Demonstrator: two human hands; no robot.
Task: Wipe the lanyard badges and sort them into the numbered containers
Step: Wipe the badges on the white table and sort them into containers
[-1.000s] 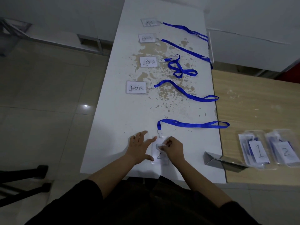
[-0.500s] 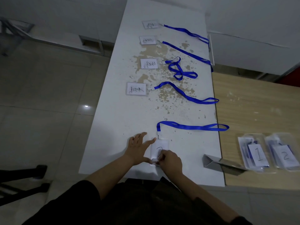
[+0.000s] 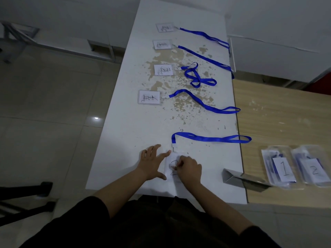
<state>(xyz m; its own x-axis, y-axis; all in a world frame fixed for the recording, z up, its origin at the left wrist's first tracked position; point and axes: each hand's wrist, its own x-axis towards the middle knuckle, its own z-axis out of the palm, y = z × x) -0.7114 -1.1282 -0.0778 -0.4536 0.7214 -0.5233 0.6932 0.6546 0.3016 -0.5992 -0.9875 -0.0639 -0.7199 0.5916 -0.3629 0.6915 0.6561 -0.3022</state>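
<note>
Head view: near the white table's (image 3: pixel 125 140) front edge, the left hand (image 3: pixel 152 162) presses flat, fingers spread, on the badge (image 3: pixel 172 164). Right hand (image 3: pixel 189 168) rests on it with fingers curled (whether they pinch a wipe is unclear). Its blue strap (image 3: pixel 211 139) trails right toward the numbered containers (image 3: pixel 279 169).

Room dim. Long white table (image 3: pixel 129 133), paint flaked mid-surface, brown patches exposed. Wooden table (image 3: pixel 279 113) abuts right edge. Grey tiled floor (image 3: pixel 44 108), single light reflection (image 3: pixel 96 118). White wall (image 3: pixel 268 18) behind. Black stand legs (image 3: pixel 23 201) lower left.
</note>
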